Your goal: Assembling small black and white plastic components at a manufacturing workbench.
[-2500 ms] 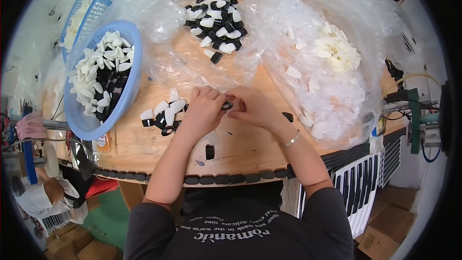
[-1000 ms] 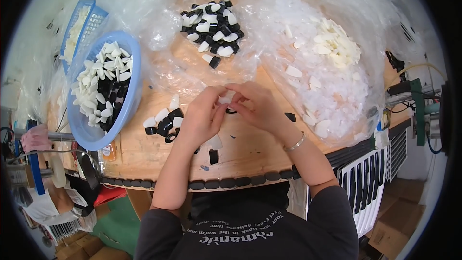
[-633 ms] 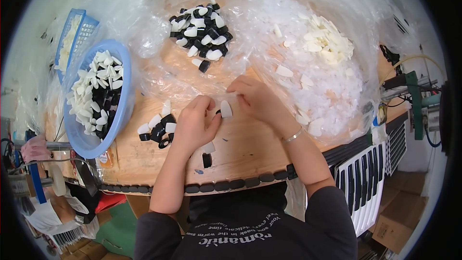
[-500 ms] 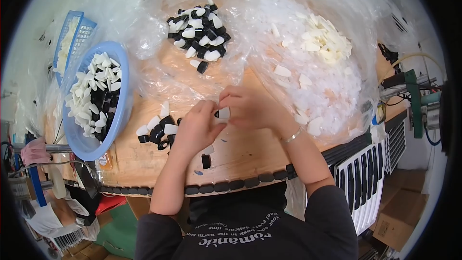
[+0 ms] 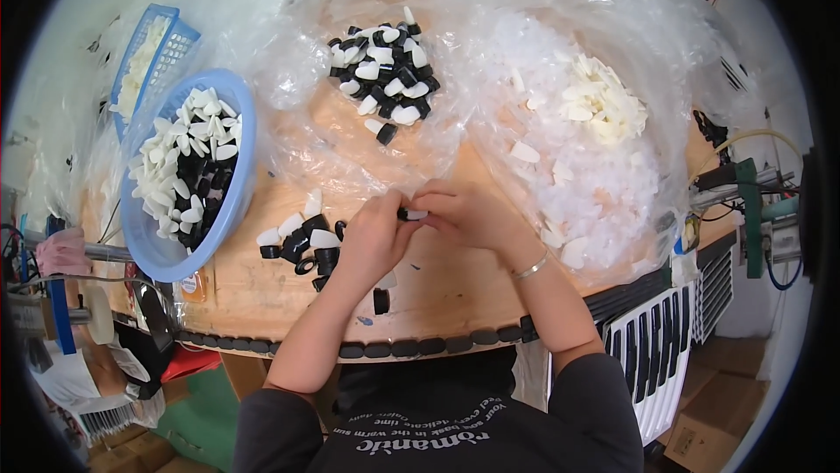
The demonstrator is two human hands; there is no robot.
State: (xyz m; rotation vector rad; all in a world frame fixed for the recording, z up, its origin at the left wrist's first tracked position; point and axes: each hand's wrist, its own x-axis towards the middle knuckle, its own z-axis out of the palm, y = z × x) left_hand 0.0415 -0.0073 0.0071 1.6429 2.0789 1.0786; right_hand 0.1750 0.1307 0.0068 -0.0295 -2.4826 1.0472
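Above the middle of the wooden table my left hand (image 5: 378,232) pinches a small black-and-white plastic piece (image 5: 413,214). Its black part sits by the left fingertips, and a white rounded tip points right. The fingers of my right hand (image 5: 468,219) are closed on that white end, so both hands meet around the piece. Left of my left hand lies a loose cluster of black rings and white tongue-shaped pieces (image 5: 308,232). One black piece (image 5: 381,301) rests near my left wrist. Beyond my hands is a larger pile of black-and-white pieces (image 5: 385,70) on clear plastic.
A blue oval basin (image 5: 238,202) with white and black pieces stands at left, and a blue basket (image 5: 179,40) with pale pieces behind it. Crumpled plastic film holding cream-white pieces (image 5: 604,101) covers the right. Dark padding (image 5: 404,348) lines the front table edge.
The piece has turned between my fingers, its white face now seen more edge-on. My right fingertips have come down onto its white end. The whole view has shifted slightly.
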